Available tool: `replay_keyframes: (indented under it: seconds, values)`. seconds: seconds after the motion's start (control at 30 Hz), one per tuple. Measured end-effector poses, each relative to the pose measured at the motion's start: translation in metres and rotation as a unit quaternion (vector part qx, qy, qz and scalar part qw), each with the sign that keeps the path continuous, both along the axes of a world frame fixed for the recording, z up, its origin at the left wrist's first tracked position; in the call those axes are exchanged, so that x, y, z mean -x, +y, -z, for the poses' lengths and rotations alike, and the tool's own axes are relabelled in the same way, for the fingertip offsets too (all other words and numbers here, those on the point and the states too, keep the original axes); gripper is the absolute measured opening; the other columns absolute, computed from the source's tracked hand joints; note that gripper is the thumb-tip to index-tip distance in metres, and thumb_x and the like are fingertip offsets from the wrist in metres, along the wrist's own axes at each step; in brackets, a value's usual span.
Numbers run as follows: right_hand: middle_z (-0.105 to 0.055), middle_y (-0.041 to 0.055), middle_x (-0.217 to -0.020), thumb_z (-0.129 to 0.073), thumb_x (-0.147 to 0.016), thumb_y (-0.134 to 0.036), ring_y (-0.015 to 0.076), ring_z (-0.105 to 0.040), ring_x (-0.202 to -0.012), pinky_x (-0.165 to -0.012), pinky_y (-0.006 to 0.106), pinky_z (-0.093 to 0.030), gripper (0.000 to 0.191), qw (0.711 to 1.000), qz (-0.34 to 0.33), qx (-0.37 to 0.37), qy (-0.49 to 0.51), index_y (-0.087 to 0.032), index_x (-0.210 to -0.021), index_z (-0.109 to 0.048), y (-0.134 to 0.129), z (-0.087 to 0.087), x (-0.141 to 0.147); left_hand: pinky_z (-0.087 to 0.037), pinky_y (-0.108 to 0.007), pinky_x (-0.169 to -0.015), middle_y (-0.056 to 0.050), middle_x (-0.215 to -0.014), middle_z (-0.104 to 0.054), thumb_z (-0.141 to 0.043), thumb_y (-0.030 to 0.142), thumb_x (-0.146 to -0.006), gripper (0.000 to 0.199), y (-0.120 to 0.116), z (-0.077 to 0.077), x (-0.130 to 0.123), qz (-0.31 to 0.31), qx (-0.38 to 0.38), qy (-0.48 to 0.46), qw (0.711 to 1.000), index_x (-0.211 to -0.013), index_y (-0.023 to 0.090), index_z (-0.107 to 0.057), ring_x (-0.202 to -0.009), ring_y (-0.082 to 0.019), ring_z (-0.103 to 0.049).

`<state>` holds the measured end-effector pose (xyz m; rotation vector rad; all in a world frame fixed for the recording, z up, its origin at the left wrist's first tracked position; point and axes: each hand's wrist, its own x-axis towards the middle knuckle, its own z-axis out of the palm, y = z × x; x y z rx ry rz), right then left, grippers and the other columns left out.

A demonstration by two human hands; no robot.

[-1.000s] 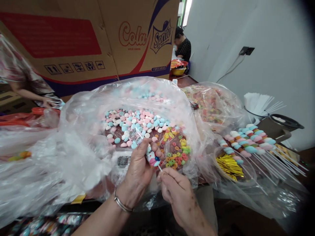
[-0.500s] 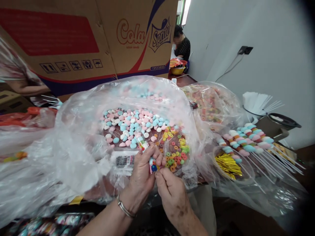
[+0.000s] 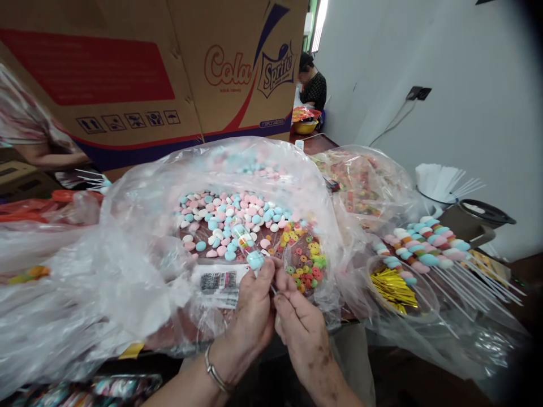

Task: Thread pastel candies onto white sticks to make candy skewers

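My left hand [image 3: 254, 302], with a metal bangle at its wrist, is closed around the lower end of a candy skewer [image 3: 255, 260] in a clear wrapper. Blue, orange and green sweets show through the film, and its tip points away from me. Close against it, my right hand [image 3: 299, 316] pinches the thin stick [image 3: 274, 289] below the sweets. Whether it also grips wrapper film is hidden by the fingers. Pink, white and blue round candies [image 3: 250, 212] lie beyond my hands. Gummy rings [image 3: 314, 257] are heaped to their right, and a labelled packet [image 3: 218, 281] lies to the left.
A large cardboard box [image 3: 139, 51] stands behind the clear plastic bag [image 3: 136, 226]. On the right are candy skewers [image 3: 432, 240], a bowl of gold twist ties [image 3: 392, 288], white sticks [image 3: 436, 175] and a dark jug [image 3: 466, 220]. Another person [image 3: 314, 85] sits far back.
My left hand has shifted down to the skewer's lower end, so more of the wrapped sweets show. The colourful printed piece between my hands is no longer visible. My right hand stays close beside it.
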<state>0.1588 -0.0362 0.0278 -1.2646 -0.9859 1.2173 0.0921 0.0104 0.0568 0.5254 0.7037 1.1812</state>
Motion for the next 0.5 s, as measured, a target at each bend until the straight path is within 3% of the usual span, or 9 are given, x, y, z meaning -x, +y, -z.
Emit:
replay_keyframes:
  seconds: [0.17, 0.2, 0.27, 0.33, 0.37, 0.43, 0.5]
  values:
    - [-0.049, -0.0013, -0.066, -0.064, -0.077, -0.073, 0.0116, -0.041, -0.055, -0.046, 0.023, -0.035, 0.054, 0.994, 0.037, 0.027, 0.099, -0.02, -0.09, -0.064, 0.002, -0.004, 0.004, -0.049, -0.024, -0.09, -0.008, -0.093, -0.071, -0.059, 0.047, -0.094, 0.037, -0.007, 0.002, 0.007, 0.058, -0.149, 0.163, 0.974, -0.075, 0.018, -0.07, -0.094, -0.019, -0.063]
    - [-0.05, -0.0014, -0.066, -0.063, -0.077, -0.073, 0.0115, -0.042, -0.054, -0.046, 0.023, -0.035, 0.056, 0.994, 0.045, 0.029, 0.097, -0.02, -0.095, -0.064, 0.001, -0.004, 0.005, -0.05, -0.025, -0.089, -0.007, -0.095, -0.071, -0.057, 0.047, -0.095, 0.037, -0.007, 0.003, 0.009, 0.069, -0.166, 0.179, 0.967, -0.075, 0.019, -0.069, -0.092, -0.019, -0.064]
    - [-0.048, -0.0031, -0.061, -0.056, -0.084, -0.072, 0.011, -0.041, -0.05, -0.044, 0.023, -0.033, 0.056, 0.997, 0.037, 0.032, 0.067, -0.018, -0.098, -0.064, -0.001, -0.003, 0.004, -0.053, -0.024, -0.069, -0.006, -0.1, -0.072, -0.054, 0.049, -0.096, 0.037, -0.007, 0.005, 0.012, 0.108, -0.152, 0.199, 0.962, -0.08, 0.019, -0.069, -0.073, -0.015, -0.064]
    - [-0.044, -0.0046, -0.055, -0.044, -0.094, -0.065, 0.0113, -0.04, -0.047, -0.043, 0.023, -0.033, 0.052, 1.0, -0.008, 0.015, -0.016, -0.017, -0.094, -0.064, -0.002, -0.002, -0.002, -0.043, -0.021, -0.044, -0.005, -0.103, -0.071, -0.051, 0.055, -0.095, 0.04, -0.006, 0.007, 0.017, 0.152, -0.11, 0.213, 0.959, -0.087, 0.019, -0.068, -0.051, -0.01, -0.055]
    - [-0.046, -0.0038, -0.055, -0.04, -0.098, -0.059, 0.0122, -0.043, -0.047, -0.045, 0.024, -0.035, 0.049, 0.996, -0.029, -0.014, -0.084, -0.017, -0.091, -0.064, -0.003, -0.004, -0.006, -0.039, -0.02, -0.04, -0.005, -0.102, -0.071, -0.05, 0.056, -0.095, 0.042, -0.004, 0.007, 0.019, 0.161, -0.096, 0.225, 0.956, -0.088, 0.018, -0.067, -0.047, -0.008, -0.052]
    - [-0.057, 0.0015, -0.063, -0.037, -0.101, -0.045, 0.0162, -0.053, -0.058, -0.057, 0.028, -0.043, 0.041, 0.963, -0.018, -0.105, -0.246, -0.018, -0.088, -0.065, -0.001, -0.008, -0.018, -0.045, -0.021, -0.049, -0.006, -0.094, -0.071, -0.051, 0.056, -0.094, 0.043, -0.001, 0.006, 0.025, 0.135, -0.097, 0.268, 0.949, -0.083, 0.016, -0.067, -0.056, -0.011, -0.057]
    - [-0.067, 0.0087, -0.084, -0.041, -0.101, -0.037, 0.0225, -0.06, -0.08, -0.076, 0.036, -0.047, 0.033, 0.899, 0.056, -0.196, -0.389, -0.018, -0.092, -0.067, 0.002, -0.016, -0.028, -0.05, -0.023, -0.064, -0.005, -0.079, -0.07, -0.054, 0.053, -0.093, 0.044, 0.002, 0.002, 0.029, 0.107, -0.111, 0.329, 0.932, -0.072, 0.016, -0.065, -0.069, -0.016, -0.062]
